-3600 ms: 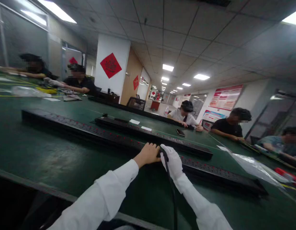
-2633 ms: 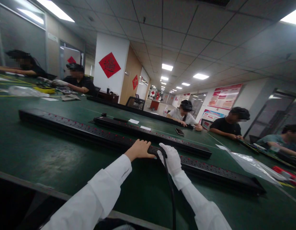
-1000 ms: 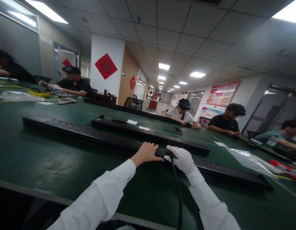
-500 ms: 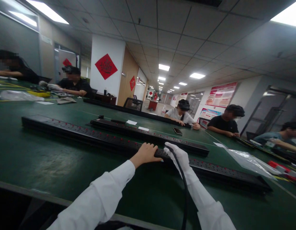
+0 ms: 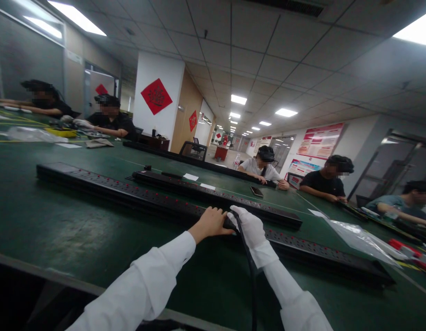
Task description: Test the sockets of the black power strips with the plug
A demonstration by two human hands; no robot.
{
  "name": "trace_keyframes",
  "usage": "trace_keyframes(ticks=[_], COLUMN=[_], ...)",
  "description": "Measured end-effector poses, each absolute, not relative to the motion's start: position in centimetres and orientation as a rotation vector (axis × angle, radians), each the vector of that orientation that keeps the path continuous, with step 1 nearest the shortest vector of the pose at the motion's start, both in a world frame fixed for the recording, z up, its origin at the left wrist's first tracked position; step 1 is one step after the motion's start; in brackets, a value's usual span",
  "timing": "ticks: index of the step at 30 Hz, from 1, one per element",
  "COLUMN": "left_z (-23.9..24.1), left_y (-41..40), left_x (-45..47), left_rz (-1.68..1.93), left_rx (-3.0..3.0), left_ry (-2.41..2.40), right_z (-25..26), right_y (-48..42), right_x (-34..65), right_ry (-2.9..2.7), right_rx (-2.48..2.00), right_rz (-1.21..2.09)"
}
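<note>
A long black power strip (image 5: pixel 140 194) with red-marked sockets lies slantwise across the green table. My left hand (image 5: pixel 209 223), without a glove, grips the middle of this strip, fingers over its far side and thumb along the near side. Just beside it, my right hand (image 5: pixel 250 226) in a white glove is closed around a black cable (image 5: pixel 251 276) at the strip. The cable runs down from the glove toward my body; its plug end is hidden by my hands. Behind lies a second, shorter power strip (image 5: pixel 185 187), untouched.
A phone (image 5: pixel 256 191) and white paper slips (image 5: pixel 191 177) lie beyond the strips. A clear plastic bag (image 5: pixel 358 236) and red items (image 5: pixel 408 252) are at the right. Along the far side runs a long black bar (image 5: pixel 164 155). Several people sit around the table.
My right hand has moved left with the cable, closer to my left hand. The left hand keeps its grip on the strip. The view has shifted slightly.
</note>
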State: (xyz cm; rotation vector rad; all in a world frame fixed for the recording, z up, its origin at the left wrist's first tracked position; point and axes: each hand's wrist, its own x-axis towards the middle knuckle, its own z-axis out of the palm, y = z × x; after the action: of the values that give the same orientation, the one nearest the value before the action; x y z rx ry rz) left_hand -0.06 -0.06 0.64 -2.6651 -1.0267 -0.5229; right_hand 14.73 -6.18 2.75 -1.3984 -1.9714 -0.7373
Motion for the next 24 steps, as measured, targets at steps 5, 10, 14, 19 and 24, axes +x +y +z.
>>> trace_keyframes(ticks=[5,10,14,19,24], left_z=[0.39,0.19,0.17,0.34,0.45], left_y=[0.15,0.2,0.1,0.01,0.0], left_x=[-0.01,0.06,0.13,0.08,0.06], left_rz=[-0.552,-0.569,-0.565,-0.544,-0.518], left_rx=[-2.661,-2.645,-2.623,-2.627,-2.628], left_ry=[-1.02,-1.001,-1.022,-1.019,-1.016], right_z=[3.09,2.84,2.68,2.52,2.41], right_y=[-6.42,-6.3,-6.23,-6.47,-6.59], right_x=[15.02,15.34,15.09,14.74,14.56], right_ry=[-2.024,-2.029,-2.039,-2.066,-2.101], right_rx=[-1.394,-1.396,-1.406,-1.342,-1.274], right_rz=[-0.804,-0.856,-0.882,-0.854,-0.794])
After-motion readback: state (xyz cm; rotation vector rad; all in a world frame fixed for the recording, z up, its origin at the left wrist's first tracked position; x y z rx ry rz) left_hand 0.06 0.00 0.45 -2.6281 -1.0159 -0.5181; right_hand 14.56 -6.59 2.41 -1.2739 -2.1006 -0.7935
